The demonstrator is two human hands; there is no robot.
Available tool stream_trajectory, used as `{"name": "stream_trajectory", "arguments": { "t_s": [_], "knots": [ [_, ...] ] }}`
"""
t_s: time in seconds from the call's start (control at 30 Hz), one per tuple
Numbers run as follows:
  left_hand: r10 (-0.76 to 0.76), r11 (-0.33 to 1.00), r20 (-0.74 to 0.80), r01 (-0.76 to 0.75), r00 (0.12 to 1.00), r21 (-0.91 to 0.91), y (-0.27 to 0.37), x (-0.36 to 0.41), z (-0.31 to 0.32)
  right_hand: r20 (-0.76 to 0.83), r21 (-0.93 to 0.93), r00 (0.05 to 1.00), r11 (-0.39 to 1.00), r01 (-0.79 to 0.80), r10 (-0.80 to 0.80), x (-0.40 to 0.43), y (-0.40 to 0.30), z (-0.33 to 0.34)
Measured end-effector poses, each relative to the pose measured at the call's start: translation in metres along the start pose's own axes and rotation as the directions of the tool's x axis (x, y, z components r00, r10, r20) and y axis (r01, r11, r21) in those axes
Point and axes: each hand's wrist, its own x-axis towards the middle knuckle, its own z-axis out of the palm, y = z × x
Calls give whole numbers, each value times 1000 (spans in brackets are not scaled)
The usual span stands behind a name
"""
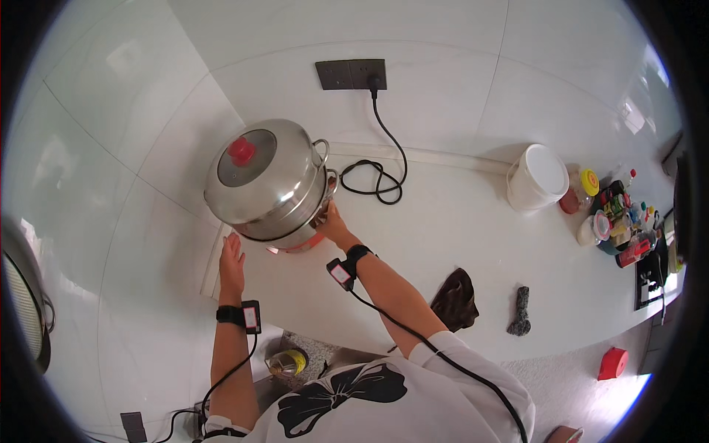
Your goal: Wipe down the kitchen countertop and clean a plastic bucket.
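Note:
A stainless steel steamer pot (285,177) with a domed lid, a round glass window and a red knob (241,151) stands on the white counter near the wall corner. Loop handles stick out on its right side. My right hand (331,226) is at the pot's lower right side, under the handle; its fingertips are partly hidden, so its grip cannot be told. My left hand (231,264) is raised below the pot's lower left rim, fingers extended, holding nothing. A reddish band shows at the base beneath the pot. Both wrists wear black straps with small boxes.
A black cord (403,166) runs from the wall socket (350,75) and coils right of the pot. Farther right stand a white bucket (537,177), jars and bottles. A dark brown cloth (457,302) and a grey speckled bundle (520,313) lie near the counter's front.

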Motion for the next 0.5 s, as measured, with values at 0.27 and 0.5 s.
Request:
{"name": "stream_trajectory", "arguments": {
  "t_s": [0.27, 0.5],
  "knots": [
    [-123, 987, -14, 124, 992, 102, -68, -23, -53, 135, -337, 985, 930, 148, -108, -70, -35, -78],
    [-144, 784, -56, 149, 988, 603, -181, -82, -96, -149, -876, 989, 462, -136, 8, -291, -24, -180]
  ]
}}
